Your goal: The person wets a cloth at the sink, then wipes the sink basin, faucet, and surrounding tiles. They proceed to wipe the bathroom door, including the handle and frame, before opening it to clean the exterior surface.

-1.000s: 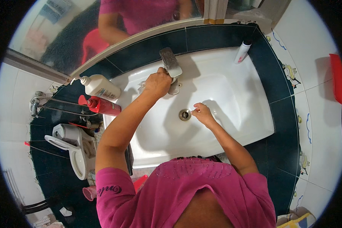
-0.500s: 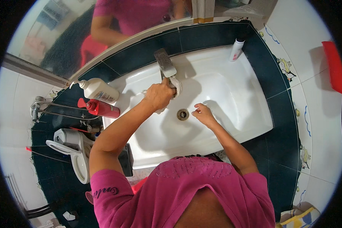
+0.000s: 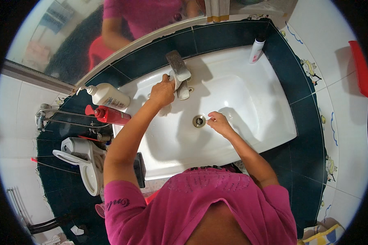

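White cloth (image 3: pixel 166 110) is bunched in the left hand (image 3: pixel 162 93), a little left of the frame's centre and above it; the fingers are curled around it, with folds showing below the palm and between the fingers and the metal faucet (image 3: pixel 178 65). That upper part appears to lie against the faucet's left side. Lower and to the right, near the middle of the frame, the right hand (image 3: pixel 218 123) is half curled just beside the round drain (image 3: pixel 199 121), its fingertips drawn together; whether it holds anything cannot be told.

Around both hands spreads the white washbasin (image 3: pixel 241 96), filling the centre of the frame. On its left rim, a red pump bottle (image 3: pixel 113 116) and a cream pump bottle (image 3: pixel 110 96) lean side by side in the view. A slim white bottle with a dark cap (image 3: pixel 256 50) stands at the basin's far corner, upper right. Dark green tiles (image 3: pixel 233 36) border the basin along the top and right.

Farther out, a mirror (image 3: pixel 65 49) spans the upper left, reflecting a pink shirt. A white toilet (image 3: pixel 90 179) sits at lower left, a red object (image 3: pixel 360 73) is at the right edge, and a patterned towel (image 3: pixel 329 236) is at the lower right.
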`<state>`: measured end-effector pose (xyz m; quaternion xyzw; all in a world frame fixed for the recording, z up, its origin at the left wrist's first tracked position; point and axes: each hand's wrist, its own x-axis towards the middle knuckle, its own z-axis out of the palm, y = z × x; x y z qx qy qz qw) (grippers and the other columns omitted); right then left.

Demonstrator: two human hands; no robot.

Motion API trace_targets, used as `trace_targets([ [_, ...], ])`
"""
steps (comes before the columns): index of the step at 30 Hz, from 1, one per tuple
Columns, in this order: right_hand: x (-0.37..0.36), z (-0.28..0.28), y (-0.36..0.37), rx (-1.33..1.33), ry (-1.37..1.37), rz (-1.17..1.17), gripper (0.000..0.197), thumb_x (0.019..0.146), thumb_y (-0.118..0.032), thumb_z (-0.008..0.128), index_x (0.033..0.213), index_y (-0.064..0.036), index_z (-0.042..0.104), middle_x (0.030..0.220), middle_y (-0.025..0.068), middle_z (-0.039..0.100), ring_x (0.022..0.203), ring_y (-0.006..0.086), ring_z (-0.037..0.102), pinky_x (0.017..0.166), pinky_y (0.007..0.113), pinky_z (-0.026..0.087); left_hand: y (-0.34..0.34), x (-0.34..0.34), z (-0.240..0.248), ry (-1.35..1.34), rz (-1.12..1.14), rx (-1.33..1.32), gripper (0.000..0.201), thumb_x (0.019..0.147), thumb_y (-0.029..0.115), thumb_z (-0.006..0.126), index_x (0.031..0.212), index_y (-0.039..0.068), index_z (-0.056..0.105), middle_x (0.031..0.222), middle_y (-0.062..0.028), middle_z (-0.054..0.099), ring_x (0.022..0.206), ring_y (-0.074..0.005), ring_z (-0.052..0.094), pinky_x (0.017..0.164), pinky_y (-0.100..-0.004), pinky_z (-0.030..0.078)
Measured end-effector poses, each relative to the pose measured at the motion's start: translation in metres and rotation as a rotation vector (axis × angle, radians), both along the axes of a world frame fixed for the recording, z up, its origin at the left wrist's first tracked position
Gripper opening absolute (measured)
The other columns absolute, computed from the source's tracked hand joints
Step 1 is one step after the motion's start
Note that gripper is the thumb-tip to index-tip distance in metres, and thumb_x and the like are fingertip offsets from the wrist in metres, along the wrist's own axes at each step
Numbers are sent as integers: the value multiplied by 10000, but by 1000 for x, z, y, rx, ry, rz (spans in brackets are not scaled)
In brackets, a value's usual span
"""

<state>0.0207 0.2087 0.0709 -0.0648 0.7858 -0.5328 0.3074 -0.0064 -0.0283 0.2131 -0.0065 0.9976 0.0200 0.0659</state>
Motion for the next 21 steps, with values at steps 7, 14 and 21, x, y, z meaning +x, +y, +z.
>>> trace_targets([
  [7, -3, 1, 2, 9, 21, -10, 373, 743, -180, 649, 1044, 18, 556, 867, 137, 623, 790, 220, 598, 694, 315, 479, -13, 18, -35, -7, -128, 149, 308, 692, 30, 492, 983, 75, 580, 1069, -236, 478, 838, -393, 581, 752, -440, 489],
  [14, -6, 5, -7, -54, 63, 10, 381, 741, -183, 645, 1040, 34, 551, 876, 143, 612, 750, 212, 592, 661, 313, 480, -10, 68, -27, -148, -332, 244, 344, 648, -7, 517, 967, 85, 609, 1020, -181, 557, 815, -328, 606, 757, -398, 487],
  [21, -1, 15, 11, -85, -93, 27, 358, 795, -198, 586, 1064, 32, 532, 854, 80, 586, 704, 141, 546, 636, 260, 450, -16, 110, -27, -322, 293, 1998, 634, 558, -95, 585, 1179, 14, 507, 1083, -119, 589, 989, -230, 567, 900, -327, 422],
])
